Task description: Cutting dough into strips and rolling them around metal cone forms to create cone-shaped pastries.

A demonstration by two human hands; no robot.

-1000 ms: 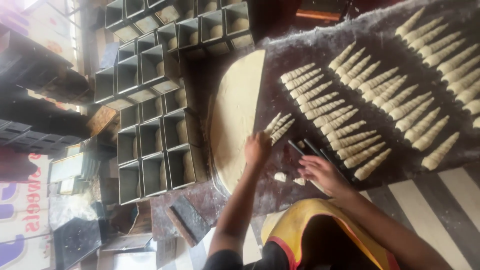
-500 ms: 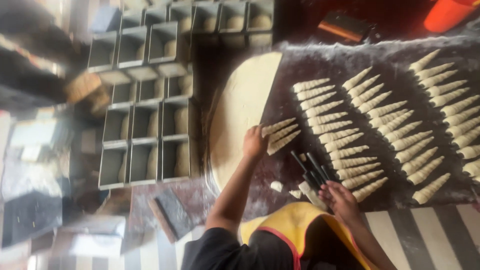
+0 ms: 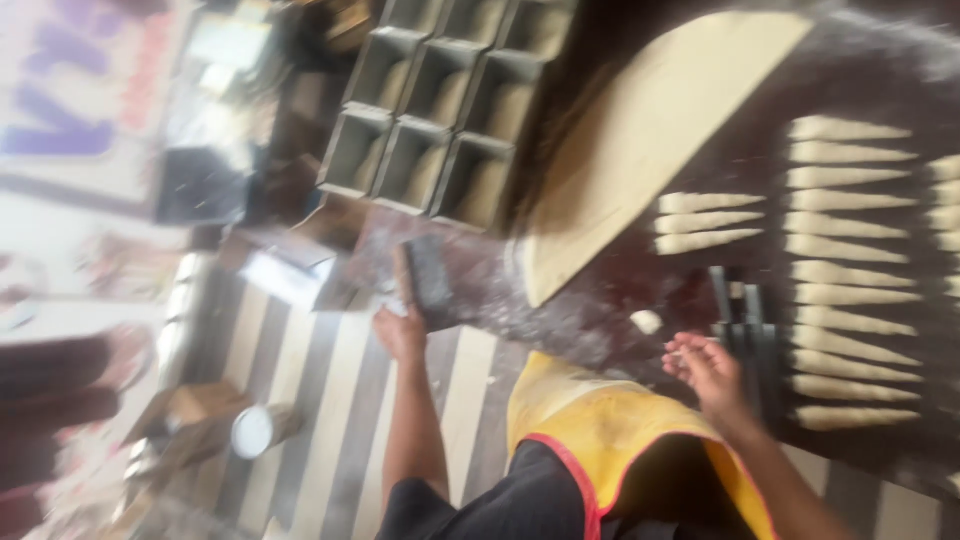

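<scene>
My left hand (image 3: pixel 400 332) is at the table's near edge, fingers closed on the end of a dark flat tool (image 3: pixel 430 282); the view is blurred. My right hand (image 3: pixel 705 368) hovers with its fingers apart and nothing in it, just left of a bundle of dark metal strips (image 3: pixel 745 318). A small lump of dough (image 3: pixel 647 322) lies between my hands. A large pale sheet of dough (image 3: pixel 650 130) lies beyond it. Three rolled dough cones (image 3: pixel 705 220) sit beside the sheet. Rows of several more dough cones (image 3: pixel 850 270) fill the right side.
A block of joined dark baking tins (image 3: pixel 430 130) stands at the back left of the floured dark table (image 3: pixel 560 310). I wear a yellow apron (image 3: pixel 600 425). Below is a striped floor (image 3: pixel 330 380) with a round white-topped can (image 3: pixel 255 430) and boxes at left.
My left hand has left the dough cones by the sheet and gone left to the dark flat tool at the table edge. My right hand has come off the metal strips. The view has swung.
</scene>
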